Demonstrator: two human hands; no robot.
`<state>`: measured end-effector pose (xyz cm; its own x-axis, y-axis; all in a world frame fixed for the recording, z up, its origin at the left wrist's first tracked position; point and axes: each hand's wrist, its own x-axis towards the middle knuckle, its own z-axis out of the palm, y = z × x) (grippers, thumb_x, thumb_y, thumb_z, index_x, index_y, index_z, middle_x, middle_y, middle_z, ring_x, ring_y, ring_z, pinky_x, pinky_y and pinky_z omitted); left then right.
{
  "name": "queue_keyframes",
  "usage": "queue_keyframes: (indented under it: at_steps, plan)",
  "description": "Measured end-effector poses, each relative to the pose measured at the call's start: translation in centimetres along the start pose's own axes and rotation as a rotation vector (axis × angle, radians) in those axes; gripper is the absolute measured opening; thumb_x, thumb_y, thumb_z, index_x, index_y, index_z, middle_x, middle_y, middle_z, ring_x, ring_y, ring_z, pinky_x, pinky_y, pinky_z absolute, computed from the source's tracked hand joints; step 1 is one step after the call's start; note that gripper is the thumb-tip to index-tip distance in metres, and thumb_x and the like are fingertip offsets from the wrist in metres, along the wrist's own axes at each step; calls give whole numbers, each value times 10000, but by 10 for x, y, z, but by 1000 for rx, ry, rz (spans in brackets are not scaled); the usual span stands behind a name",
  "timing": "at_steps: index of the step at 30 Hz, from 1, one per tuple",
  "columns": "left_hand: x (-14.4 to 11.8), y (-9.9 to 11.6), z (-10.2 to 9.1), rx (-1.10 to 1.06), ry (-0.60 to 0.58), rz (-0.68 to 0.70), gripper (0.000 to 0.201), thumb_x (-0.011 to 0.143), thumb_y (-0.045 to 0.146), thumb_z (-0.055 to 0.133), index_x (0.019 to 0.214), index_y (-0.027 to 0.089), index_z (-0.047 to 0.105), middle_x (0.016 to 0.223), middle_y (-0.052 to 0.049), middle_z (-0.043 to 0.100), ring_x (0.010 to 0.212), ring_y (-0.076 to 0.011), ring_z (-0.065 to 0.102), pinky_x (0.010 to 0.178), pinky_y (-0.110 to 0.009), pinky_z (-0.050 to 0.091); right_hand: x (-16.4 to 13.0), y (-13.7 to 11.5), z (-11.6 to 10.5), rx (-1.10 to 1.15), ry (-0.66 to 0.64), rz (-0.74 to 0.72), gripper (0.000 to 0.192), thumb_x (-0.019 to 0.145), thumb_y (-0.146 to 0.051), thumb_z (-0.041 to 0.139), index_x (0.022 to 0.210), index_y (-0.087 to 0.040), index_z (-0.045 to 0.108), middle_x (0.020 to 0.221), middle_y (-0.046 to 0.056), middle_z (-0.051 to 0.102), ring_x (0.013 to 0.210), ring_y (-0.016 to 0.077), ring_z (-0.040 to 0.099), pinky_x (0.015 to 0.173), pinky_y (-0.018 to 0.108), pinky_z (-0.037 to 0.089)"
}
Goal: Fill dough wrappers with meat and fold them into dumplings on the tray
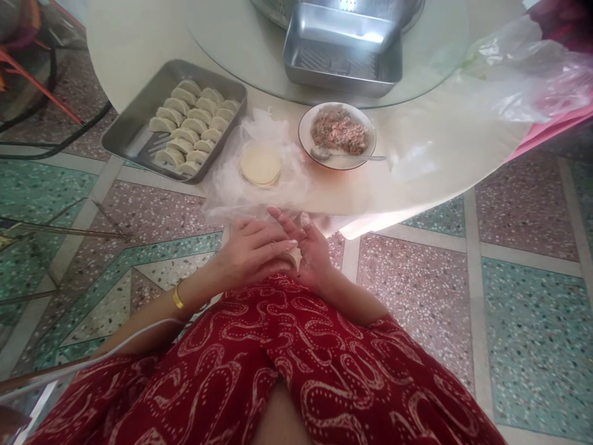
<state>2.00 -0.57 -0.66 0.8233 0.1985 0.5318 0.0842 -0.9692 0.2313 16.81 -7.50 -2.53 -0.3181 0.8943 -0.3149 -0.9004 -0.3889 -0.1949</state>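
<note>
From the head view, my left hand (252, 250) lies folded over my right hand (310, 253), both held above my lap in the red patterned dress (287, 364), just below the edge of the desk (417, 154). Between them I press a dumpling (293, 257); only a small pale corner of dough shows between my palms, so both hands are closed around it, the right fingers (285, 221) stretched up and the left fingers curled across. A gold bangle (178, 296) sits on my left wrist.

Taking the stack of round dumpling wrappers (260, 164) as the marker: it lies on a crumpled sheet of clear plastic (231, 185) on the desk, just beyond my hands. To its left stands a metal tray (134, 133) with rows of folded dumplings (192, 127) lying side by side. To its right sits a white bowl of minced filling (337, 131), with a spoon (347, 157) resting in it, the handle pointing away from the wrappers. Farther behind the wrappers, on a glass turntable (241, 43), stands a deep empty steel pan (343, 55). Far to the right of the wrappers a heap of plastic bags (523, 74) lies on the desk. Under everything is a terrazzo floor (509, 278) in green and pink tiles.
</note>
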Motion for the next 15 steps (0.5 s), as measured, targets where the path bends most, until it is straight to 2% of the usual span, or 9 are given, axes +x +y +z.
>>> queue_keyframes:
  at_steps: [6,10,15]
  plan:
    - [-5,-3,-1,28,60,13,100,900,317,622,979,273,579,946,11,713,908,-210,665,730,-377,490,0,1,-2,10,-30,11,508,909,-562,396,1258,-233,565,860,9,697,586,108,554,528,218,513]
    - [-9,-3,2,35,32,9,54,919,287,591,967,305,574,949,44,702,932,-183,659,762,-361,490,0,0,2,23,-24,10,486,922,-539,368,1225,-218,571,851,20,700,678,116,600,583,214,532]
    - [-8,-4,3,-16,28,-26,142,891,365,641,1009,312,583,971,32,706,937,-199,645,765,-386,460,1,1,1,24,-36,-1,468,904,-541,403,1180,-218,599,808,15,697,562,108,534,456,194,472]
